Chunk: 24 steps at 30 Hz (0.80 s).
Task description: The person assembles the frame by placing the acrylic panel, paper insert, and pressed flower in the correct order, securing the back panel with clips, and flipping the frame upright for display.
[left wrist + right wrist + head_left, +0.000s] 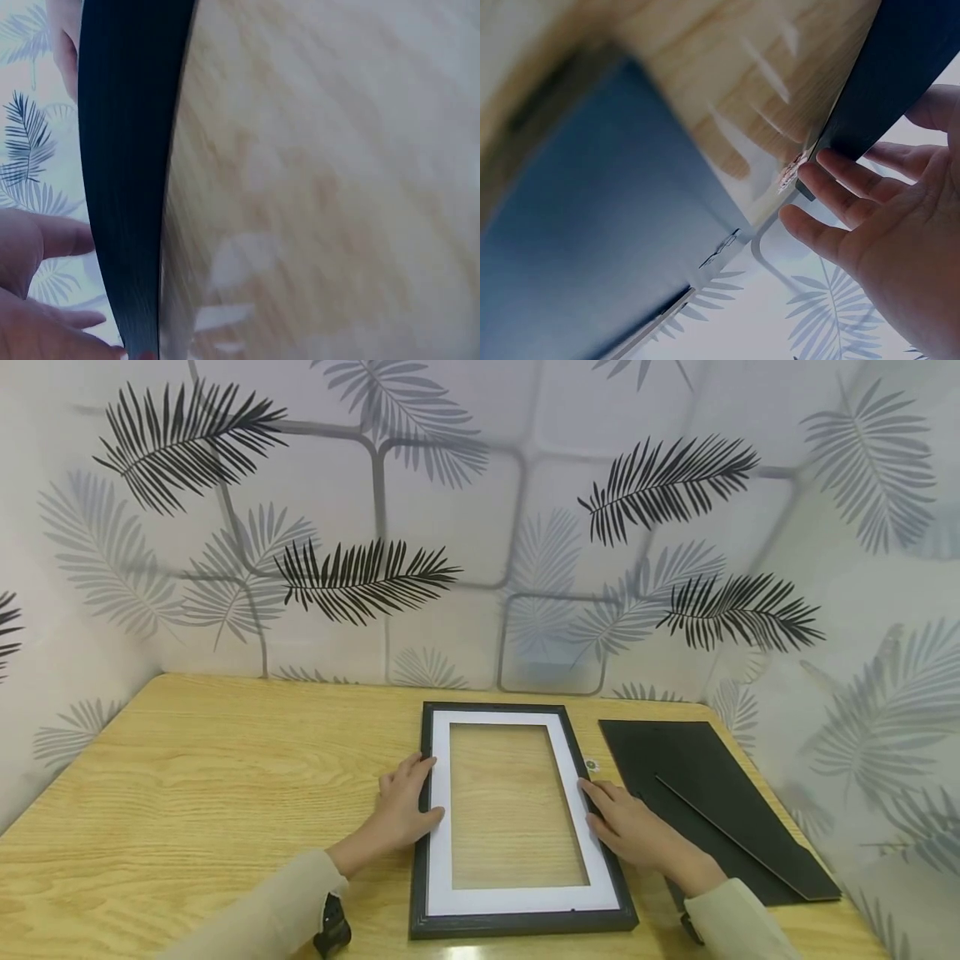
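A black picture frame (525, 925) with a white mat (517, 900) around its rectangular opening lies on the wooden table; wood grain shows through the middle. My left hand (397, 814) rests on the frame's left side, its thumb and index fingertip over the edge. On the opposite side is my right hand (637, 828), with fingertips at the outer edge. The right wrist view shows its fairly straight fingers (829, 191) against the dark side of the frame. Part of the left hand (45, 292) appears at the lower left in the left wrist view, touching the frame's side (127, 150).
To the right lies a black backing board (675, 752) with a raised flap edge running diagonally across it. A small round sticker (592, 765) sits between frame and board. Wood tabletop (225, 777) extends left, up to a wall (465, 627) with a leaf pattern.
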### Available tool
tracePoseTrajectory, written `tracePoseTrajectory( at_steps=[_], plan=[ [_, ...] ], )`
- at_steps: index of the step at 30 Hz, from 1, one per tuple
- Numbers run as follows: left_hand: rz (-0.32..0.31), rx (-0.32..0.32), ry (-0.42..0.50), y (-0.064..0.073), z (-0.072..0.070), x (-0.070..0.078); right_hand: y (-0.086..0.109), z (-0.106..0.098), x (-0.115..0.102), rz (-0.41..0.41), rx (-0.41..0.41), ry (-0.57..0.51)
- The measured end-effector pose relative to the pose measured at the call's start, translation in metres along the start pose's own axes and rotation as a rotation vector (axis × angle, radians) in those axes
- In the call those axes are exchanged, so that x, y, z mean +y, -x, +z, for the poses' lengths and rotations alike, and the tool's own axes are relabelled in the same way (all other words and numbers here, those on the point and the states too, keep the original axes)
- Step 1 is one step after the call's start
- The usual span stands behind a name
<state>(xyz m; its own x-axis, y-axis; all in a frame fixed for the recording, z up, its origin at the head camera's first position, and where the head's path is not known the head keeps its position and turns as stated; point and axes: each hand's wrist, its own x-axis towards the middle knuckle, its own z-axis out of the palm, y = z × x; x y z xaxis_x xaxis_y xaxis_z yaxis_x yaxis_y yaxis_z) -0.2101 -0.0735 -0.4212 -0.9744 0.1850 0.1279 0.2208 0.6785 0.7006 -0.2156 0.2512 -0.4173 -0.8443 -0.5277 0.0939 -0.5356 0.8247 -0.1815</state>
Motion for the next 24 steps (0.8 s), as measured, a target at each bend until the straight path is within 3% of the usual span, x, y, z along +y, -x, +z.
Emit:
tracePoseTrajectory(
  at_steps=[7,13,24],
  plan=[
    [0.038,-0.082,-0.102,-0.003,-0.009,-0.009,-0.002,-0.002,0.002,0.0,-0.025,0.006],
    [0.056,-0.116,-0.127,-0.003,-0.014,-0.011,-0.005,-0.007,0.004,0.024,-0.061,-0.019],
    [0.064,-0.133,-0.129,-0.003,-0.015,-0.012,-0.012,-0.017,0.019,0.031,0.023,-0.077]
  ],
)
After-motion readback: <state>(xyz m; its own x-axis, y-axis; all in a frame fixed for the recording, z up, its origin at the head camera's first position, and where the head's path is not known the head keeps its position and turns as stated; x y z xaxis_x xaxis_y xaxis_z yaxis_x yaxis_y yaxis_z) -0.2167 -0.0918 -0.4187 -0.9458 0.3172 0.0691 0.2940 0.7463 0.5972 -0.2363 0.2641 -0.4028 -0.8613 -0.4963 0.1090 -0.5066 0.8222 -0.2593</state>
